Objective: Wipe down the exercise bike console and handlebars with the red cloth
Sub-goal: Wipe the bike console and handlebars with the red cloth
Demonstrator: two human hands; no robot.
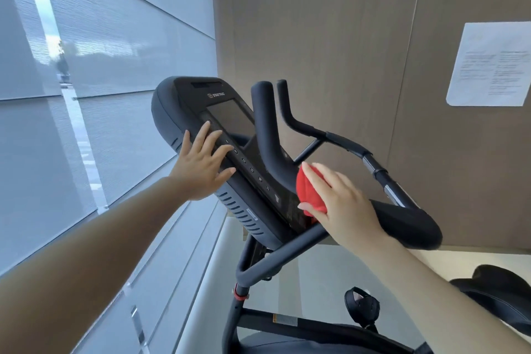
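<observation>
The bunched red cloth (309, 192) sits pressed against the lower right part of the dark grey exercise bike console (218, 135), just beside the thick black padded handlebar (267, 135) that rises in front of the screen. The right hand (342, 204) lies over the cloth, fingers curled around it in a closed grip, thumb at its near edge, holding it to the console face. The left hand (205, 164) rests flat on the left side of the console, fingers spread and its grip open, holding nothing; its fingertips touch the row of small buttons beside the dark rectangular screen (232, 119). A second black handlebar tube (339, 141) bends away to the right, well apart from the cloth. On the far right, a white printed paper sheet (488, 66) hangs on the brown wood-panel wall (330, 37). Pale grey window blinds (115, 52) fill the left
</observation>
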